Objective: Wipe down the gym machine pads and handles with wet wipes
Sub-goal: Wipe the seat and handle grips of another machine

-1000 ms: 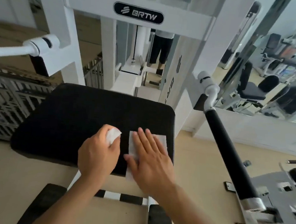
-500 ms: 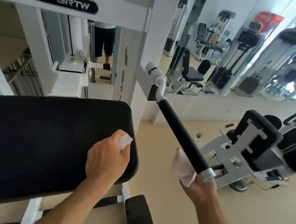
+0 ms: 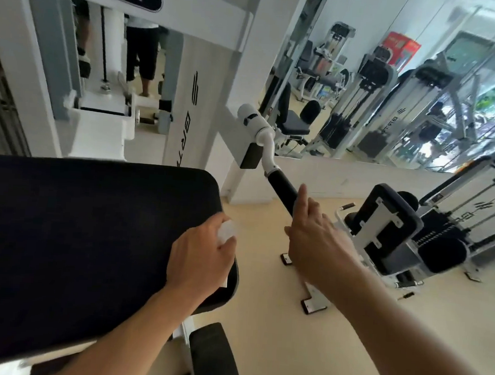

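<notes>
Apparently midway: the left hand [image 3: 200,254] pinches a wet wipe [image 3: 228,232] on the black pad [image 3: 90,235], while the right hand [image 3: 315,244], closed around the black handle [image 3: 282,189], hides any wipe beneath it.

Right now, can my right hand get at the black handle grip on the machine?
Probably yes: the right hand is already wrapped over the black handle grip, nothing between them.

The pad [image 3: 90,235] lies left of the handle [image 3: 281,186], with another machine [image 3: 389,232] further right.
</notes>
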Available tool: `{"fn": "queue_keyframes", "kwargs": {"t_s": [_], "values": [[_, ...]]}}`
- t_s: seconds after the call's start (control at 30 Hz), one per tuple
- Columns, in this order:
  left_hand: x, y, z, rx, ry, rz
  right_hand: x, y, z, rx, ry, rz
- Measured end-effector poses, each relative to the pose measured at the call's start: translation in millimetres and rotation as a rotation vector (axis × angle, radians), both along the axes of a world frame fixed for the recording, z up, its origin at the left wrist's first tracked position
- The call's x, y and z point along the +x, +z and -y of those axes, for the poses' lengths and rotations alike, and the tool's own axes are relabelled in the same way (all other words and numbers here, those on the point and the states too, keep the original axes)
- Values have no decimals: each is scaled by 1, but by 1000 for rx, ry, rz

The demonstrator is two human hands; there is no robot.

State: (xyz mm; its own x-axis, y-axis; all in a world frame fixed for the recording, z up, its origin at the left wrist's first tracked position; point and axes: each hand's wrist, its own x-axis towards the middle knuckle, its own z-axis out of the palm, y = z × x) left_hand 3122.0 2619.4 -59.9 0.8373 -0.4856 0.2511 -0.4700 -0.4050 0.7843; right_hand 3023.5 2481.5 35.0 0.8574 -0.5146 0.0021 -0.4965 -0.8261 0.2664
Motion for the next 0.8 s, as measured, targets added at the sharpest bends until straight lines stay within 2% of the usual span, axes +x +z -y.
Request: {"fn": "queue_keyframes", "kwargs": {"t_s": [0.1,0.2,0.33,0.5,0.7,0.8], "values": [[1,1,-5,-25,-37,11,52,9,15,210,-44,88],[0,3,-8,-37,-50,25,93,25,18,372,-102,80],[0,3,-8,-47,-53,29,83,31,14,332,-150,102],[-4,1,-6,-40,-61,74,47,18,16,423,-257,160],[-4,2,-5,-41,-63,75,112,7,32,361,-149,271],[-3,3,-6,-78,-64,43,111,4,31,279,-104,259]]}}
